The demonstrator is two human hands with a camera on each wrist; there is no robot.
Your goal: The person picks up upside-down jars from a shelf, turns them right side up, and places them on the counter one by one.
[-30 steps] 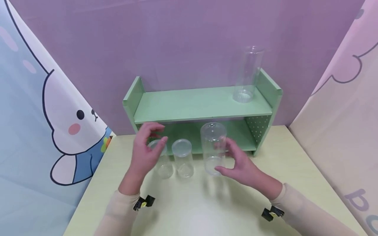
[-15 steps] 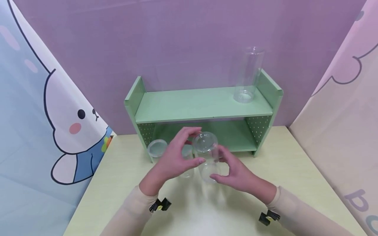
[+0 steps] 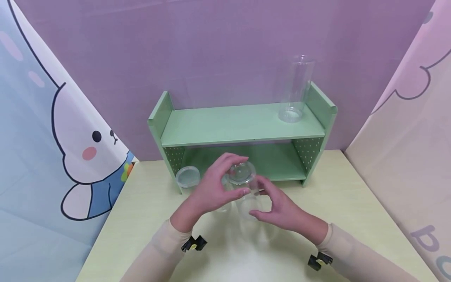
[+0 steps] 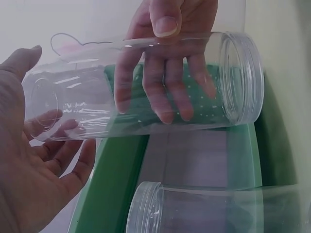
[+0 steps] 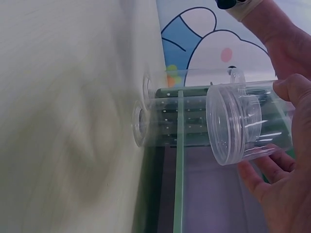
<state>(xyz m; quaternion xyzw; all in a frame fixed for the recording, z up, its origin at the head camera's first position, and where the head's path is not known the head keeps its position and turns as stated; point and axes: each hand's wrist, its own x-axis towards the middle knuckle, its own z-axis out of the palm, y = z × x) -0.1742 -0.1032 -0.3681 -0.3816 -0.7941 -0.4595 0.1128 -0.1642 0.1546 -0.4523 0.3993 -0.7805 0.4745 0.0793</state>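
A clear plastic jar (image 3: 242, 174) is held between both hands over the table, upside down with its clear screw lid (image 5: 226, 126) at the lower end. My left hand (image 3: 213, 187) curls around the jar's base, which is uppermost. Lower down, my right hand (image 3: 282, 206) grips its side, thumb in front and fingers behind. Two smaller lidded jars stand upright on the table. The left jar (image 3: 188, 178) is partly covered by my left hand, and the nearer jar (image 4: 209, 208) is mostly hidden behind that hand in the head view.
Behind the jars stands a green two-tier shelf (image 3: 229, 125). A tall clear jar (image 3: 296, 90) is on its upper board at the right end. The pale table (image 3: 338, 188) extends to both sides, with printed cloth (image 3: 91, 156) at the left and a purple backdrop (image 3: 225, 51).
My left hand has moved right, from above the left jar onto the held jar's upper end. The held jar and right hand have shifted slightly left and towards me.
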